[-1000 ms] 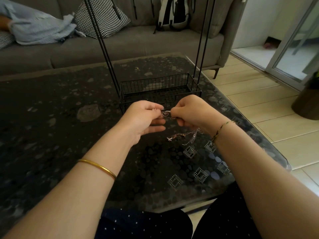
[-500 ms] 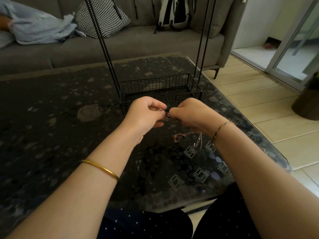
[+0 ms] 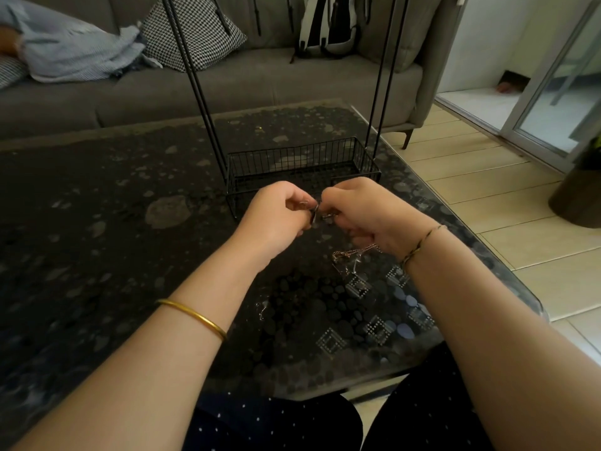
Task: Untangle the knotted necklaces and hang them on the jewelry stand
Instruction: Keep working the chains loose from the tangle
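Over the dark patterned desk (image 3: 97, 222), the left grip (image 3: 276, 216) and right grip (image 3: 364, 216) each pinch the knotted necklaces (image 3: 349, 255) where they meet; the rest of the tangle hangs under the right grip, its chains too fine to count. The knuckles hide part of the near rim of the one black wire jewelry stand (image 3: 302, 177). One gold bangle (image 3: 195, 315) circles the left wrist and one cord bracelet (image 3: 419, 245) the right, while the far grey sofa (image 3: 227, 89) holds one checked cushion (image 3: 195, 27) and one backpack (image 3: 328, 24).

Pinches dangling knotted necklaces (image 3: 349, 253) between left hand (image 3: 276, 214) and right hand (image 3: 369, 216). Works toward the table's (image 3: 97, 229) right edge, before the jewelry stand (image 3: 302, 159).
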### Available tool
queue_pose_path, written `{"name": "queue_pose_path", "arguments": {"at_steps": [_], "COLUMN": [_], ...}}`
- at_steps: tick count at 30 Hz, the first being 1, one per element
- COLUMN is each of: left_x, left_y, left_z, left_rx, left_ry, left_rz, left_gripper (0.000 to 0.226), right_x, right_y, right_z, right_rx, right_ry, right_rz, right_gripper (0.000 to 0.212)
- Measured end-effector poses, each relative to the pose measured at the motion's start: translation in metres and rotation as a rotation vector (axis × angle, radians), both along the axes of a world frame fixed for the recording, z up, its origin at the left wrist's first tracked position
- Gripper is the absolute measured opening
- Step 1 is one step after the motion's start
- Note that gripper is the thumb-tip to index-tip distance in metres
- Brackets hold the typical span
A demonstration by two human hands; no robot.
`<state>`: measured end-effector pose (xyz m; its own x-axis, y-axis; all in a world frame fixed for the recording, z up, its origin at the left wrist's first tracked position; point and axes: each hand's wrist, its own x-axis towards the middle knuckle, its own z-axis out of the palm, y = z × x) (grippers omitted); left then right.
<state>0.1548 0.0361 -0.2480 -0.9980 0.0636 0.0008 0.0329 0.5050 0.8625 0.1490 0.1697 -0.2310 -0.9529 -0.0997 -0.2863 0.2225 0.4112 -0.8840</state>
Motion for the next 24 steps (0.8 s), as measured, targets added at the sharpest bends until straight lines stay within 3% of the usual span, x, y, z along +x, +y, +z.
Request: {"name": "queue_pose_path", "arguments": {"at_steps": [5,8,10,20,24], "left_x": [0.002,0.003,0.003,-0.006,-0.009], "left_y": [0.005,0.007,0.007,-0.004,-0.006], "left_z": [0.003,0.005,0.007,0.004,0.003], "left_rx": [-0.159,-0.151,-0.147,0.139,0.215], "left_ry": [0.029,0.014,0.019,-0.059,-0.073], "left_rz": [-0.042,-0.007,0.024,0.200,0.242], "left_gripper": [0.019,0.015,0.012,0.021,0.019], "right_x": [-0.001,-0.003,-0.005,-0.005,-0.005], "right_y": [-0.002,-0.003,-0.004,0.008,0.009], "right_z": [-0.001,-0.006,-0.009,-0.004,-0.004], "right_rx": [0.018,0.319,0.416,0.289,0.149], "right_ry": [-0.022,0.117,0.165,0.175,0.152], "right_rz": [-0.037,-0.015,0.013,0.130,0.086], "right_gripper": [0.020,0.020,0.023,0.002,0.006]}}
